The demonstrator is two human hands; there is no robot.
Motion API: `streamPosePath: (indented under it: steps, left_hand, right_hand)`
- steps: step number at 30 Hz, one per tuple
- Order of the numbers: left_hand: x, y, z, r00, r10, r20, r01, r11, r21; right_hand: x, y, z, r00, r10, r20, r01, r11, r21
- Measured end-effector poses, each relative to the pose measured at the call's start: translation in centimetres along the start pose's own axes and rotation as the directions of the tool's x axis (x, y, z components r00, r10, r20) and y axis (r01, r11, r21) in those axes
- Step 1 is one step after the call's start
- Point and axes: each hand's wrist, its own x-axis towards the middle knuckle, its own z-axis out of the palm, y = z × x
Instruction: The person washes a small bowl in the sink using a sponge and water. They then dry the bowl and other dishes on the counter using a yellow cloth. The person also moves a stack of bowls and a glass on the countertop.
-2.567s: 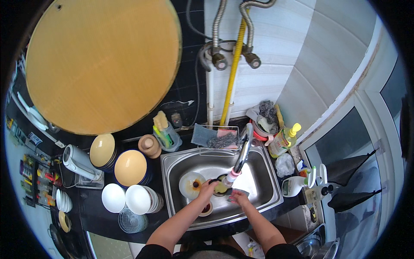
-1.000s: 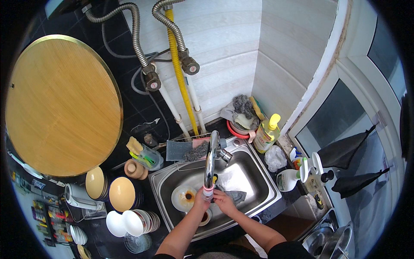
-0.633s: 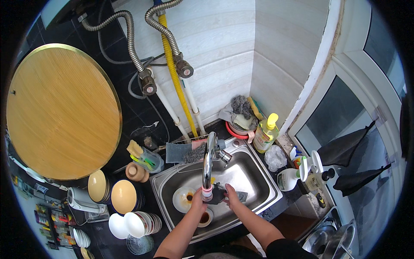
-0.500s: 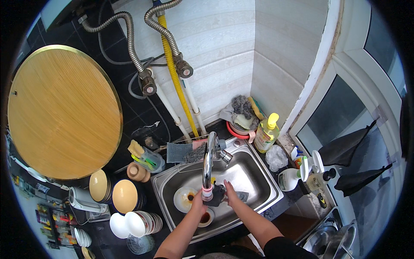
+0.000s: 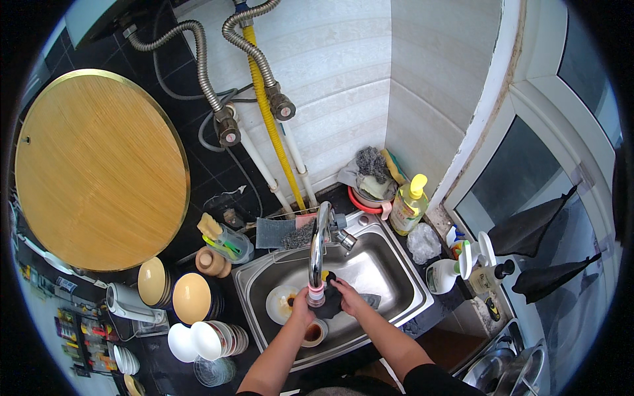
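Both my hands are down in the steel sink (image 5: 403, 277), just under the spout of the tap (image 5: 317, 254). My left hand (image 5: 302, 309) and my right hand (image 5: 346, 294) close on a dark dish (image 5: 329, 302) from either side; I cannot tell its exact shape. A small yellow bit shows at its far edge. A white plate (image 5: 281, 305) with brown residue lies in the basin to the left of my left hand. A small bowl (image 5: 312, 332) holding dark sauce sits right below that hand.
A yellow soap bottle (image 5: 409, 204) and a red basket with scourers (image 5: 370, 191) stand behind the sink. Tan bowls (image 5: 190, 297) and white bowls (image 5: 198, 340) crowd the dark counter at left. A big round wooden board (image 5: 99, 171) leans on the wall. Pump bottles (image 5: 462, 270) stand at right.
The view has swung and tilted, so the sink now sits lower and more central. Both hands have stayed in the basin under the spout; the right hand has shifted slightly right onto the dark dish.
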Motion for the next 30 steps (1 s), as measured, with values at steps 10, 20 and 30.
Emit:
streamPosePath:
  steps: [10,20,30]
  left_hand:
    - [4.3,-1.9,-4.2,0.981,-0.161,-0.112,0.188,0.933,0.307]
    - [6.5,-4.2,-3.4,0.989,-0.047,0.138,0.040,0.998,0.051]
    - [1.5,-1.9,2.5,0.998,0.054,0.036,-0.056,0.997,0.049]
  right_hand:
    - [-1.6,-1.5,3.8,0.994,-0.079,-0.073,0.078,0.997,-0.019]
    - [-2.9,-3.0,5.8,0.986,-0.065,-0.153,0.011,0.943,-0.333]
    - [-2.8,-2.0,3.6,0.613,-0.660,0.434,0.522,-0.075,-0.850]
